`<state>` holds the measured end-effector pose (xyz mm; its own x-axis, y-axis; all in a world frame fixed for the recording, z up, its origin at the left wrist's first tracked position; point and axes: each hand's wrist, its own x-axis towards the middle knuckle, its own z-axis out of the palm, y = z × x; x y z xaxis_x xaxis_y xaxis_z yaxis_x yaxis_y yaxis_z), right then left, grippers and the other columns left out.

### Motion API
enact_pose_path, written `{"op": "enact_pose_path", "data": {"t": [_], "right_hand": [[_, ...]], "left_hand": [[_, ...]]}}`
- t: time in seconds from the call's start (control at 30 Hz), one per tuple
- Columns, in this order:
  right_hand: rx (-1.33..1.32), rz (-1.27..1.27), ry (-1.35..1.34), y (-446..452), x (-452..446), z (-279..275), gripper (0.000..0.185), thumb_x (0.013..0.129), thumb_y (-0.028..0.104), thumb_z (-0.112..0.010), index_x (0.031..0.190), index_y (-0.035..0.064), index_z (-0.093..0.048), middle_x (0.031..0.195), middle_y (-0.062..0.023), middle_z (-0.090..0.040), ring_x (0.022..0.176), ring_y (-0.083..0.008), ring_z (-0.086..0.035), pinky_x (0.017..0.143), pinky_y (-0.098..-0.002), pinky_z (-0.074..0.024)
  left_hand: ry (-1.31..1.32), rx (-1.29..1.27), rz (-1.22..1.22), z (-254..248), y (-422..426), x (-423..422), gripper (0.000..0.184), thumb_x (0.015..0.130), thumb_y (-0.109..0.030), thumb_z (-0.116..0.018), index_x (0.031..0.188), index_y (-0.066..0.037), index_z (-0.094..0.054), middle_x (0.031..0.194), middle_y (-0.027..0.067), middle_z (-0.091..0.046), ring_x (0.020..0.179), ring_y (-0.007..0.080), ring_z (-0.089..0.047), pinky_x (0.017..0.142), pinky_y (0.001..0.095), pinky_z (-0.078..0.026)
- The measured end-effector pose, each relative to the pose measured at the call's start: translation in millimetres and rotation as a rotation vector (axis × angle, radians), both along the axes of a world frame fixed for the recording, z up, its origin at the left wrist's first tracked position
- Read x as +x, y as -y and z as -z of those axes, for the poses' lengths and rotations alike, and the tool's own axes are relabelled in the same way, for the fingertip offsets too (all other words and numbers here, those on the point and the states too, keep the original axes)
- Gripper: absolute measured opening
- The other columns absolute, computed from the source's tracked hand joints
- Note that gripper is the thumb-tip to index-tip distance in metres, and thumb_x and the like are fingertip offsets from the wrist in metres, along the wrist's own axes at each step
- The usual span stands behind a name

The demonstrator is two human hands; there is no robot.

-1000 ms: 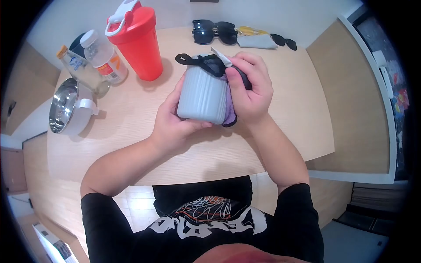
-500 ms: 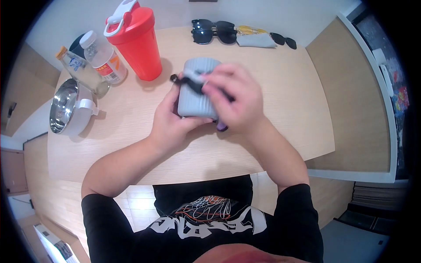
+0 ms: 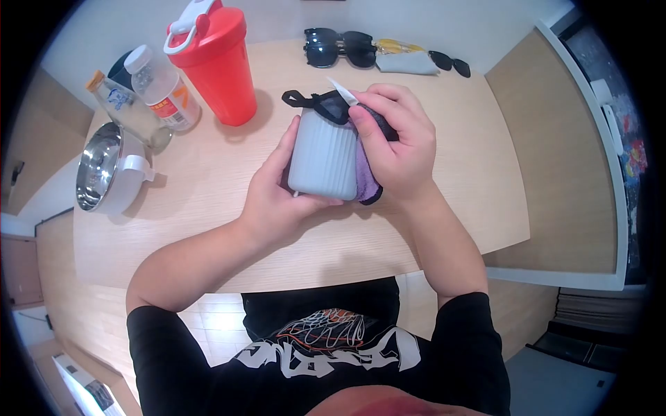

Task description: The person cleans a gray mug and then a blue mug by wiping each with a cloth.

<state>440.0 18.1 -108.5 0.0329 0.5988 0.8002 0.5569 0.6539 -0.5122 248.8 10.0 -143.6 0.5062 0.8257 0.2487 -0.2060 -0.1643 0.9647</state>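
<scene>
A light blue-grey ribbed cup [image 3: 324, 163] is held above the table, tilted. My left hand [image 3: 277, 184] is wrapped round its left side and underside. My right hand [image 3: 399, 142] pinches a purple and dark grey cloth [image 3: 365, 173] with black edging at the cup's upper right. The cloth's black hanging loop [image 3: 297, 98] sticks out to the left over the cup's top. A white pointed tag [image 3: 342, 91] rises beside my right thumb. Cloth and fingers hide the cup's top and right side.
At the left stand a steel-lined white bowl [image 3: 104, 173], a glass bottle [image 3: 128, 111], a plastic bottle [image 3: 163, 90] and a red shaker [image 3: 218, 69]. Sunglasses [image 3: 340, 52], a grey pouch [image 3: 408, 63] and small dark lenses [image 3: 451, 64] lie along the back of the wooden table [image 3: 465, 166].
My right hand has moved a little right with the cloth, showing more purple beside the cup. The cup has shifted slightly right and toward me. The white tag now points up.
</scene>
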Motion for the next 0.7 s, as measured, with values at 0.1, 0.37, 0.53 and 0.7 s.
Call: {"op": "enact_pose_path", "data": {"t": [0.1,0.37,0.53,0.7], "right_hand": [[-0.035,-0.068,0.03,5,-4,-1,0.018,0.079,0.004,-0.075,0.098,0.0016,-0.074,0.095,-0.0118,-0.065,0.08,-0.0239,-0.065,0.07,-0.0314,-0.0534],[0.001,-0.302,0.151,24,-16,2,0.023,0.077,0.004,-0.076,0.1,0.0039,-0.074,0.096,-0.0103,-0.064,0.082,-0.0243,-0.063,0.072,-0.033,-0.0525],[0.091,-0.139,0.012,8,-3,2,0.022,0.079,0.002,-0.075,0.102,0.0012,-0.073,0.096,-0.0119,-0.064,0.081,-0.0227,-0.064,0.071,-0.0304,-0.0528],[0.065,-0.106,-0.08,1,1,5,0.021,0.082,0.003,-0.075,0.102,-0.001,-0.073,0.096,-0.0121,-0.065,0.082,-0.0216,-0.064,0.07,-0.029,-0.0524]], "left_hand": [[0.077,-0.105,0.014,9,-3,-1,0.11,0.071,0.0,-0.084,0.156,-0.001,-0.014,0.143,0.0159,-0.045,0.129,0.0236,-0.05,0.106,0.0371,-0.045],[0.205,-0.306,-0.038,-9,-8,-3,0.105,0.073,0.01,-0.073,0.158,-0.008,-0.014,0.135,0.0152,-0.05,0.119,0.0251,-0.057,0.098,0.0385,-0.053],[0.11,0.033,0.03,8,-6,-11,0.107,0.071,0.003,-0.08,0.156,-0.002,-0.016,0.141,0.0146,-0.048,0.127,0.0232,-0.052,0.106,0.0379,-0.046],[0.224,-0.167,0.071,3,0,-7,0.102,0.072,0.0,-0.081,0.155,0.0,-0.02,0.142,0.0146,-0.047,0.13,0.024,-0.05,0.108,0.0387,-0.043]]}}
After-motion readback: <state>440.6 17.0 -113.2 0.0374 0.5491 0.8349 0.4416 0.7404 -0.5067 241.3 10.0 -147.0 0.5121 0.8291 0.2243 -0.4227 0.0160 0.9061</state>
